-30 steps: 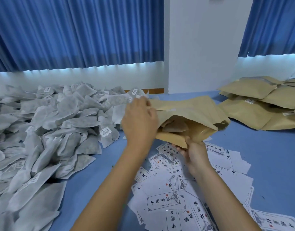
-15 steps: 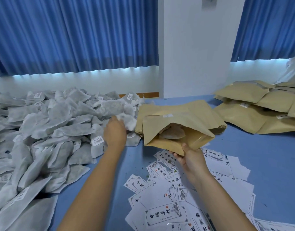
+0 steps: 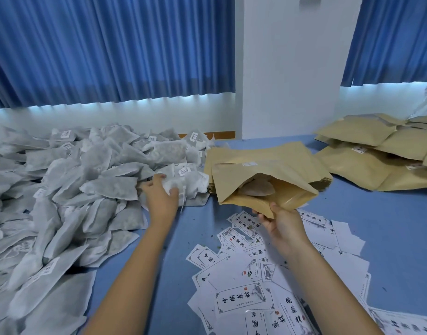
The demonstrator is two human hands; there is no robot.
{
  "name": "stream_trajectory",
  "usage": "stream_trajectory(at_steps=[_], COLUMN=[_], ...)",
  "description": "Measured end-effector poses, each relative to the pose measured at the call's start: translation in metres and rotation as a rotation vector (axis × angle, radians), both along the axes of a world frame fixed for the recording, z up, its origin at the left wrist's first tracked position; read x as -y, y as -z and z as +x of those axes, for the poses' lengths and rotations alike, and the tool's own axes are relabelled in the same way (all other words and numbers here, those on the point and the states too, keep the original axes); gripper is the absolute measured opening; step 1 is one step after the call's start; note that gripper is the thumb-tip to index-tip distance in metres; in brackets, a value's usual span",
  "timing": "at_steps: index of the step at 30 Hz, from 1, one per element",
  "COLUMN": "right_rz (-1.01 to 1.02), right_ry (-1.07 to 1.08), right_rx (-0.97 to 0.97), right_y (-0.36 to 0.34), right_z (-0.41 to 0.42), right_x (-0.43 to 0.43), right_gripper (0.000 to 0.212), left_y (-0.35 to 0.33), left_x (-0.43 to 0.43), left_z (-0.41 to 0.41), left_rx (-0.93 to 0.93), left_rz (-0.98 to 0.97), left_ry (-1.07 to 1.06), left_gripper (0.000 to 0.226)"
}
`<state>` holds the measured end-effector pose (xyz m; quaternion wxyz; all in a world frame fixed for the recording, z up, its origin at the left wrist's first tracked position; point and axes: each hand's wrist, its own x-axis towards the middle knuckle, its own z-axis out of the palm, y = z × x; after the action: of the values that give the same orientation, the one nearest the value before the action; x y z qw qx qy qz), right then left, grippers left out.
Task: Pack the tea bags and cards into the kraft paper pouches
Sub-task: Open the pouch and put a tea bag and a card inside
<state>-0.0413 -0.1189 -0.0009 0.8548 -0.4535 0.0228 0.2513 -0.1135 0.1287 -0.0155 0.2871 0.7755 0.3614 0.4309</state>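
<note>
Since a second ago the left hand [image 3: 161,193] has dropped from the pouch mouth onto the tea bag pile [image 3: 86,180]. Its fingers curl round a white tea bag [image 3: 183,186] at the pile's right edge, though the grip is partly hidden. The right hand [image 3: 280,226] pinches the lower lip of the kraft pouch [image 3: 246,176], which gapes just beside it with one bag inside. Filling is under way. Next, the bag must be lifted clear and carried right into the mouth.

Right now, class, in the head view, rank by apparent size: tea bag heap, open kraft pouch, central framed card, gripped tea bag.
1. tea bag heap
2. open kraft pouch
3. framed card and gripped tea bag: unranked; the card lies nearer, and the left hand covers part of the bag.
</note>
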Motion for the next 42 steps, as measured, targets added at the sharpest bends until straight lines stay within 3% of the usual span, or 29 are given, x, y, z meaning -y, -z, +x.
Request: stream_trajectory(at_steps=[2, 4, 6, 8, 11, 14, 16, 18, 21, 23, 25, 27, 30, 32, 34, 39, 42], right_rz=[0.002, -0.005, -0.008, -0.014, -0.007, 0.014, 0.019, 0.005, -0.027, -0.047, -0.118, -0.183, -0.11, -0.069, -0.025, -0.142, -0.185], right_ry=[0.022, 0.037, 0.043, 0.043, 0.046, 0.045, 0.056, 0.072, 0.098, 0.107, 0.095, 0.05, 0.047, 0.06, 0.069, 0.068, 0.004], right_rx=[-0.013, -0.015, -0.02, -0.019, -0.024, -0.025, -0.015, 0.011, 0.05, 0.06, 0.079, 0.129, 0.16, 0.168, 0.174, 0.267, 0.303], right_y=[0.001, 0.002, 0.002, 0.003, 0.004, 0.005, 0.005, 0.005, 0.004, 0.004, 0.006, 0.006, 0.004, 0.003, 0.003, 0.007, 0.006], right_z=[0.005, 0.009, 0.01, 0.01, 0.012, 0.013, 0.015, 0.018, 0.021, 0.022, 0.021, 0.016, 0.009, 0.005, 0.003, -0.005, -0.001], right_x=[0.003, 0.004, 0.004, 0.004, 0.004, 0.005, 0.006, 0.008, 0.008, 0.006, 0.004, 0.004, 0.004, 0.003, 0.003, -0.004, -0.006], right_gripper=[0.015, 0.013, 0.012, 0.014, 0.02, 0.022, 0.022, 0.021, 0.016, 0.016, 0.013, 0.012, 0.02, 0.025, 0.027, 0.031, 0.035], left_y=[-0.002, 0.002, 0.012, 0.017, 0.021, 0.022, 0.011, -0.009, -0.052, -0.069, -0.077, -0.081, -0.083, -0.082, -0.079, -0.056, -0.048], left_x=[0.008, 0.015, 0.019, 0.027, 0.037, 0.05, 0.06, 0.064, 0.076, 0.093, 0.114, 0.137, 0.162, 0.172, 0.174, 0.145, 0.136], left_z=[0.0, 0.0, -0.001, -0.005, -0.009, -0.008, -0.011, -0.017, -0.035, -0.042, -0.034, -0.018, 0.013, 0.035, 0.059, 0.094, 0.097], left_rx=[0.009, -0.236, -0.45, -0.461, -0.487, -0.578, -0.512, -0.381, -0.223, -0.222, -0.244, -0.204, -0.06, -0.082, -0.206, -0.558, -0.788], left_rz=[0.084, 0.153, 0.136, 0.058, -0.001, 0.156, 0.204, 0.053, -0.614, -0.797, -0.728, -0.62, -0.436, -0.233, -0.085, 0.028, 0.297], left_ry=[0.092, 0.2, 0.323, 0.406, 0.349, 0.236, 0.201, 0.293, 0.865, 1.142, 1.199, 1.1, 0.897, 0.815, 0.733, 0.389, 0.347], left_gripper=[0.046, 0.05, 0.04, 0.029, 0.028, 0.04, 0.033, 0.025, 0.021, 0.028, 0.034, 0.027, 0.018, 0.014, 0.021, 0.043, 0.043])
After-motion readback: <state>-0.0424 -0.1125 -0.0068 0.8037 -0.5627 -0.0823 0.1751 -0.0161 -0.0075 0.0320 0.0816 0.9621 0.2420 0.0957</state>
